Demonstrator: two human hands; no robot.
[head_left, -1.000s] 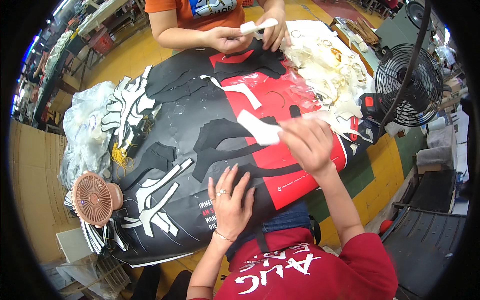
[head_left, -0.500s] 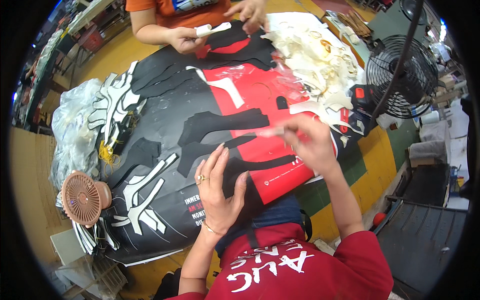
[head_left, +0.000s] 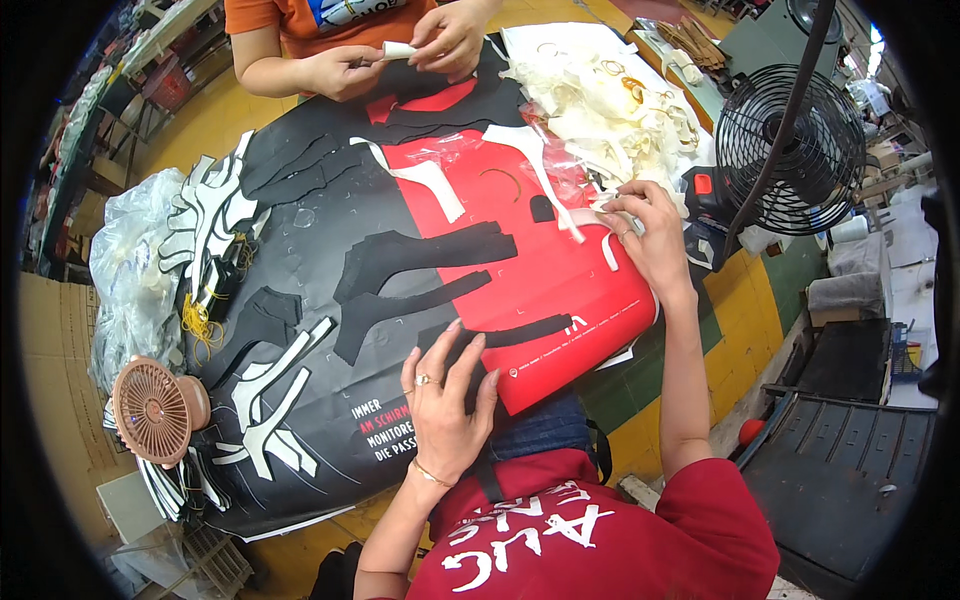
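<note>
My left hand (head_left: 447, 405) lies with fingers spread at the near end of a narrow black cut piece (head_left: 540, 328), its fingertips touching it. My right hand (head_left: 650, 240) reaches to the right edge of the red area, thumb and fingers pinched at a curved white strip (head_left: 590, 216). Just left of it lies a branched white cut piece (head_left: 525, 147). Two more black cut pieces (head_left: 430, 250) lie side by side beyond my left hand. Another white piece (head_left: 437, 187) rests flat on the red part.
A black-and-red printed sheet (head_left: 330, 225) covers the table. Cream scraps (head_left: 610, 100) are heaped at the far right, beside a black fan (head_left: 795, 150). At left are a small pink fan (head_left: 155, 410), white pieces (head_left: 270, 430) and a plastic bag (head_left: 140, 250). Opposite, a co-worker's hands (head_left: 445, 40) hold a white roll.
My right hand has moved right and away, from over the black pieces to the white strip. A branched white piece now shows on the red area. The co-worker's hands have come together around the roll.
</note>
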